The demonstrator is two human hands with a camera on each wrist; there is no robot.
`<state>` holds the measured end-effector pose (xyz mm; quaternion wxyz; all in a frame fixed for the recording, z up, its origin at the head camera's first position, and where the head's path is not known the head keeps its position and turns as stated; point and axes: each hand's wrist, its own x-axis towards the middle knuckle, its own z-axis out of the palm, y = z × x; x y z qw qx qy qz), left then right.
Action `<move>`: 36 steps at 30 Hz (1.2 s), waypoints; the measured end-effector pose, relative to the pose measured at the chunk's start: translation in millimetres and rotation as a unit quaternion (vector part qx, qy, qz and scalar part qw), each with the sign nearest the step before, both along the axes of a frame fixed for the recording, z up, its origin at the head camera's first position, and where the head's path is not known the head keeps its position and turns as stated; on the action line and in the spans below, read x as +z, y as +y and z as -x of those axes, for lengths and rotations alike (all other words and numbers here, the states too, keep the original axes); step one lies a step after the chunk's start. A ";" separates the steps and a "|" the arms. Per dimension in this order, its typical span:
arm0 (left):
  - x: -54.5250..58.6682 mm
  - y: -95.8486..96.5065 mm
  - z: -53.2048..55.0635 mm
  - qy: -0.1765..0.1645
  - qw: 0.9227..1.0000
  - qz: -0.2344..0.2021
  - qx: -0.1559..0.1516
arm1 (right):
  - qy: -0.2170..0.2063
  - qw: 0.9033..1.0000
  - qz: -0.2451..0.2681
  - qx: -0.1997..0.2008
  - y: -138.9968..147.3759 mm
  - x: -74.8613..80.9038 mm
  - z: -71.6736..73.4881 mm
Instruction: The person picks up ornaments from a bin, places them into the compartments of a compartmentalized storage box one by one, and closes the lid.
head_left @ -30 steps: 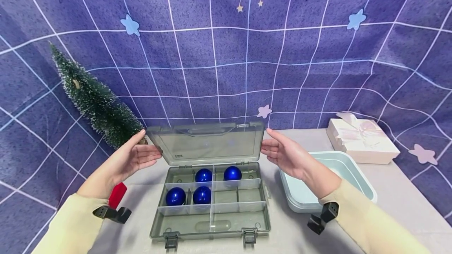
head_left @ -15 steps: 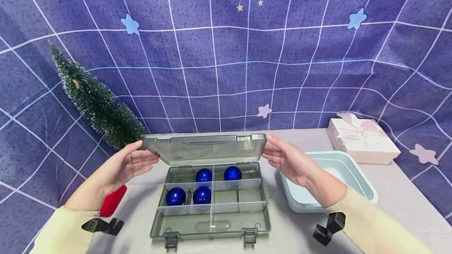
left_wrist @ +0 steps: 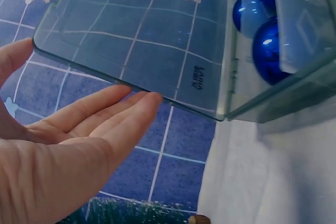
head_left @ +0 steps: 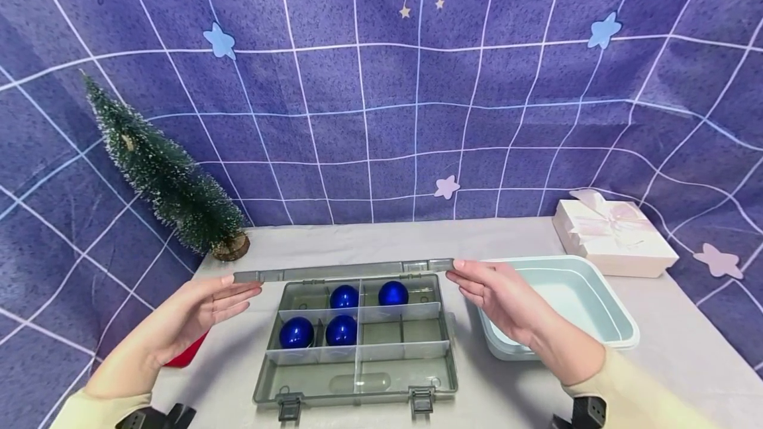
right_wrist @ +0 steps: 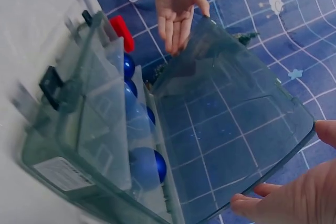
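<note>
A grey see-through divided box (head_left: 405, 366) sits on the table, its two front latches undone. Several shiny blue balls (head_left: 296, 333) lie in its back and middle compartments; the front row holds none. Its hinged lid (head_left: 346, 271) appears almost edge-on in the head view, tilted forward above the back of the box. My left hand (head_left: 193, 320), fingers straight, touches the lid's left edge with thumb and fingertips. On the opposite edge, my right hand (head_left: 509, 296) rests its thumb at the corner and its fingertips along the side. Both wrist views look through the lid (left_wrist: 131, 30).
A pale blue plastic tub (head_left: 572, 296) stands right of the box, partly behind my right forearm. Behind it is a white gift box (head_left: 616, 237) with a ribbon. A small frosted tree (head_left: 173, 177) stands at the back left. A red object (head_left: 186, 353) is partly hidden by my left hand.
The lid has swung forward and down from nearly upright. Both hands have moved with it toward me and lower, staying at its side edges. Balls and box have stayed put.
</note>
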<state>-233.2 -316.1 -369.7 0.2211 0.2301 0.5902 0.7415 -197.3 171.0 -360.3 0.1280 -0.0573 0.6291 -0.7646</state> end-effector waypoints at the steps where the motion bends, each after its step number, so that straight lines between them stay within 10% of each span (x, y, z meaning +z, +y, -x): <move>1: -2.3 -0.3 -2.6 0.000 1.000 -0.011 -0.004 | 0.003 1.000 -0.002 -0.003 0.7 -1.7 -2.9; 19: -64.1 -4.6 -51.9 0.026 0.999 0.020 0.029 | -0.007 1.000 -0.008 0.024 11.6 -41.3 -39.9; 29: -96.0 -6.5 -59.6 -0.005 1.000 0.016 -0.021 | -0.014 0.998 -0.007 0.060 10.3 -61.1 -47.8; 36: -106.0 -5.7 -62.1 0.030 0.998 0.051 0.006 | -0.014 0.997 -0.010 0.070 10.0 -71.0 -49.8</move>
